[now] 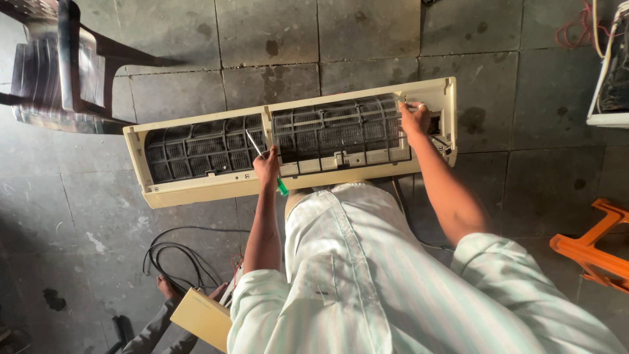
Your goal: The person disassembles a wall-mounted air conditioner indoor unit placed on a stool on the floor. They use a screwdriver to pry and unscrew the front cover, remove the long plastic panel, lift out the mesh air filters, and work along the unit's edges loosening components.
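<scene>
A beige wall air-conditioner indoor unit [196, 192] lies on the tiled floor with its front cover off and its dark filter grilles [341, 134] showing. My left hand [266, 167] is shut on a screwdriver [261, 156] with a green handle; its shaft points up-left over the middle of the unit. At the upper right corner of the grille, beside the end compartment, my right hand [414, 118] presses or pinches the unit. Whether it holds a part there is unclear.
Another person's hands [165, 287] at the lower left hold a beige panel [200, 318] near a coil of black cable [177, 255]. A dark plastic chair [59, 65] stands top left, an orange stool [590, 252] right, and another unit with wires [609, 72] top right.
</scene>
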